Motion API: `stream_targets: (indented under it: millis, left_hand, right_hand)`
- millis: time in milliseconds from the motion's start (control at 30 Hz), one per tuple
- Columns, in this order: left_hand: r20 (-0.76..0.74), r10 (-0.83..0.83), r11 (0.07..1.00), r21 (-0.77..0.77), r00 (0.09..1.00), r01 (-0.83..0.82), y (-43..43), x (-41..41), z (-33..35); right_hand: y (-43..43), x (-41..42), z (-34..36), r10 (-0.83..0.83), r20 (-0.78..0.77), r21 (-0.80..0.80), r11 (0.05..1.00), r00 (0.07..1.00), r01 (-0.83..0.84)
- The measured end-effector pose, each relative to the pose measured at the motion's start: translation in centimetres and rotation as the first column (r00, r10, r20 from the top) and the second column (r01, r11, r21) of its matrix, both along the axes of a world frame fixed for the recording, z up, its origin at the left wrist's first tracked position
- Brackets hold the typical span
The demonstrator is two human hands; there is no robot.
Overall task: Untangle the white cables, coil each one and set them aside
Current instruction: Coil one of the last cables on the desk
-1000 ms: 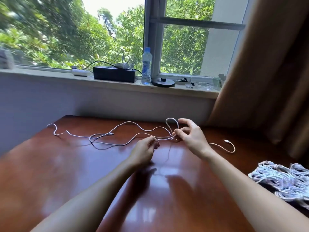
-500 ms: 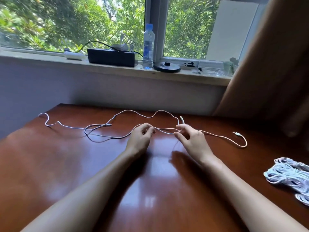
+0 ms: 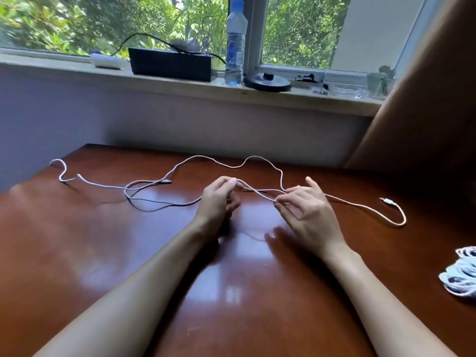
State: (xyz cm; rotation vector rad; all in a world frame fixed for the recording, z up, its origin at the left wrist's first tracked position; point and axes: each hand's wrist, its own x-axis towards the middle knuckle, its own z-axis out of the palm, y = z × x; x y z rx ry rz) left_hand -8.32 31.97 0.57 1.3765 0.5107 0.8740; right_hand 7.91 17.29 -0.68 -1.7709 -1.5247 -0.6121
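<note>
White cable pinched at two spots over the table.
We see left hand and right hand each pinch it, short span raised between them; rest lies in loose loops; coiled bundle sits well apart at the right edge.

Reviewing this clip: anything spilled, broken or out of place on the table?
Nothing stands out. The white cables lie loose and crossed on the table, as the task expects, pinched by the left hand and right hand; a coiled bundle sits at the table's right edge. No damage shows.
</note>
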Motion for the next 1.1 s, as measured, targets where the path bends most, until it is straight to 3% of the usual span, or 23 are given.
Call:
stream_targets:
  millis: [133, 267, 567, 700, 900, 1100]
  left_hand:
    - [0.083, -0.273, 0.927, -0.245, 0.958, 0.285, -1.1, -0.3, 0.3]
    - [0.262, -0.344, 0.831, -0.362, 0.902, 0.422, -1.7, -0.6, 0.3]
    - [0.541, -0.089, 0.722, -0.543, 0.836, 0.428, -0.4, -1.4, 0.6]
    - [0.556, -0.033, 0.706, -0.575, 0.830, 0.414, -0.1, -1.4, 0.8]
    - [0.621, -0.025, 0.656, -0.581, 0.783, 0.482, -0.5, -1.4, 1.2]
    - [0.634, -0.098, 0.629, -0.558, 0.767, 0.541, -1.4, -1.3, 1.4]
  right_hand:
    - [-1.3, -0.9, -0.6, -0.061, -0.147, -0.059, 0.997, 0.987, 0.053]
    - [-1.8, -1.1, -0.2, -0.010, -0.238, -0.063, 0.998, 0.971, -0.006]
    - [-1.9, -1.1, -0.3, 0.014, -0.247, -0.106, 0.993, 0.969, -0.041]
    - [-2.1, -1.4, -0.1, 0.028, -0.444, -0.092, 0.993, 0.896, -0.076]
    - [-2.1, -1.4, -0.2, 0.075, -0.340, -0.094, 0.989, 0.938, -0.113]
    - [-2.1, -2.8, -0.2, 0.101, -0.379, -0.209, 0.959, 0.920, -0.192]
